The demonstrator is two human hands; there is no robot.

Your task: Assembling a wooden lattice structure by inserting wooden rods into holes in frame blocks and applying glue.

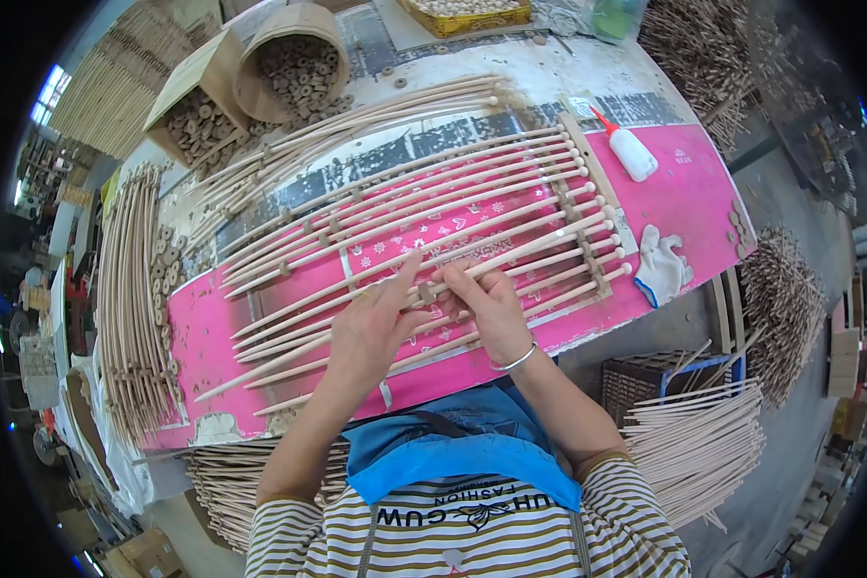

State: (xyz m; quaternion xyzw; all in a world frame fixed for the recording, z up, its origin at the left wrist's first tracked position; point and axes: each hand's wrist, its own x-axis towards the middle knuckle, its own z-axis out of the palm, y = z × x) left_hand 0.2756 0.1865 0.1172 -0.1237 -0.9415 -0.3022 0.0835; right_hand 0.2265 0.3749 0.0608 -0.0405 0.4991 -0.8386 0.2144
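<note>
Holding a knobbed wooden rod (530, 249) over the pink-covered tabletop (703, 193), a brown ring (426, 294) close to the fingers.
The rod is pinched between thumb and fingers of the right hand (491, 313), a closed grip, above a row of rods (491, 185) laid across the tabletop. The left hand (366, 332) is placed beside the ring, forefinger extended; whether anything is gripped by its other fingers cannot be told. The work is judged partway along: brown rings are already carried by several laid rods, while plenty of loose rings are kept in a wooden tub (303, 67). Whether the rods stacked at the left (130, 299) are finished cannot be told.
</note>
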